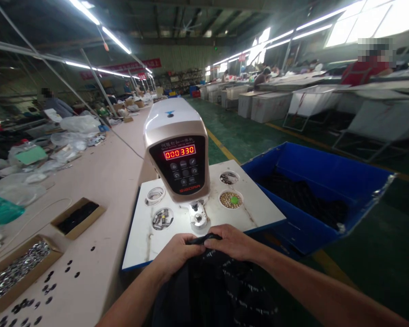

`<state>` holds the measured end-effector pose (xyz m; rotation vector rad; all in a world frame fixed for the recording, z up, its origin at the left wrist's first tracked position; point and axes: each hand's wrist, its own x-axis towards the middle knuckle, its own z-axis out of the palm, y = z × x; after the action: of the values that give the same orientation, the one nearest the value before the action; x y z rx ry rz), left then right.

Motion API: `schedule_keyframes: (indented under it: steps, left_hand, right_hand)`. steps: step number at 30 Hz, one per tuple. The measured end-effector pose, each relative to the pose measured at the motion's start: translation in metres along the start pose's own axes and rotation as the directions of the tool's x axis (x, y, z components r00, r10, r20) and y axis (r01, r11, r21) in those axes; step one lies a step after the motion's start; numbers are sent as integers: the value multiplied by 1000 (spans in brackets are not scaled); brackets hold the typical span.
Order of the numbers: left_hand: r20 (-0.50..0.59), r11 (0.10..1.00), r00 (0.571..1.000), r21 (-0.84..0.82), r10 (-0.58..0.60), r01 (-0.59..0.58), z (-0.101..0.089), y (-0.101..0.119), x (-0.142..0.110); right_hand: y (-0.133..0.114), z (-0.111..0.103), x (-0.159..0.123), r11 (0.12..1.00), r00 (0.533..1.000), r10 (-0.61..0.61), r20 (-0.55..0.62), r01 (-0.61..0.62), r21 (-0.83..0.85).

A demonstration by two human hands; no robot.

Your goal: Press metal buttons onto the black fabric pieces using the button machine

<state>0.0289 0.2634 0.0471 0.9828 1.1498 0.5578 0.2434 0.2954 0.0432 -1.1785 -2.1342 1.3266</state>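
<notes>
At the far left, an open cardboard box (51, 261), cut off by the picture's edge, holds silvery metal pieces too small to tell apart. Black discs (46, 288) lie scattered beside it on a long pale table (98, 181), and a smaller cardboard box (88, 222) with dark contents sits just behind. Toward the middle, the left hand (175, 254) grips the near-side edge of a black cloth (225, 286), thumb and fingers closed on its gathered rim. The cloth hangs below both hands, dotted with small white lettering too blurred to read; its lower part runs out of the picture, and its full shape cannot be made out. Just beyond the hands stands a white machine (177, 141), its red display reading 000330, over a white board (252, 213) with round wells of small parts. The right hand (233, 243), close beside the left, pinches the same rim; some of its fingers are hidden behind the cloth. Farther right, a blue bin (337, 168) contains dark fabric (296, 195), its folds lost in shadow.
</notes>
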Motion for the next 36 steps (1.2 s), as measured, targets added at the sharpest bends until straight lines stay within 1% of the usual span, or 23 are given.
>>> schedule_keyframes:
  steps: [3, 7, 10, 14, 18, 23, 29, 33, 36]
  left_hand:
    - [-1, 999, 999, -34, 35, -35, -6, 11, 12]
    - [-42, 997, 997, 30, 66, -65, -16, 23, 30]
    - [-67, 996, 995, 65, 72, -68, -21, 29, 42]
    - [-99, 992, 991, 97, 94, -85, -25, 32, 52]
    - [-120, 990, 988, 114, 98, -85, -27, 32, 59]
    - [-158, 993, 984, 106, 77, -61, -30, 32, 64]
    - [-159, 995, 987, 102, 34, -18, -35, 30, 67]
    - [-170, 992, 985, 125, 20, 2, -38, 27, 66]
    - [-185, 987, 982, 161, 47, -17, -39, 24, 65]
  right_hand:
    - [1, -11, 20, 999, 999, -25, -28, 24, -25]
    - [1, -24, 46, 993, 997, -22, -68, 14, -116]
    - [2, -29, 60, 992, 996, 2, -85, -13, -128]
    - [8, -30, 73, 990, 992, 19, -128, -37, -134]
    - [12, -30, 80, 990, 989, 27, -148, -47, -132]
    - [12, -32, 85, 993, 990, 30, -139, -45, -105]
    - [14, -33, 86, 996, 991, 43, -123, -52, -69]
    - [20, -29, 85, 997, 984, 48, -174, -57, -50]
    - [23, -22, 85, 997, 969, 42, -245, -57, -53]
